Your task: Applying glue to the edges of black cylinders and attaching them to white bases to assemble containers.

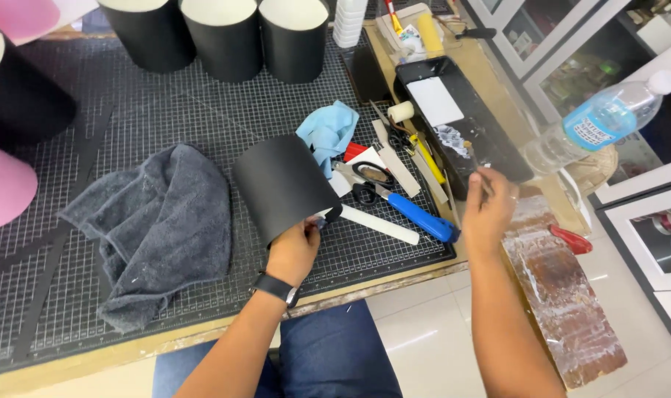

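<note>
My left fingers point(309, 225) pinch the curved black card sheet point(282, 184); right hand point(486, 206) grips a thin brush point(477, 163) over the black tray point(460, 110), beside the blue utility knife point(420, 216).

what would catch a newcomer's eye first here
The curved black sheet at centre, pinched at its lower edge by the left hand. Beside it a grey towel lies crumpled on the gridded mat. The right hand holds a thin tool over the black tray.

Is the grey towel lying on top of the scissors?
No, the grey towel lies left of the black sheet; the scissors lie uncovered to its right.
</note>
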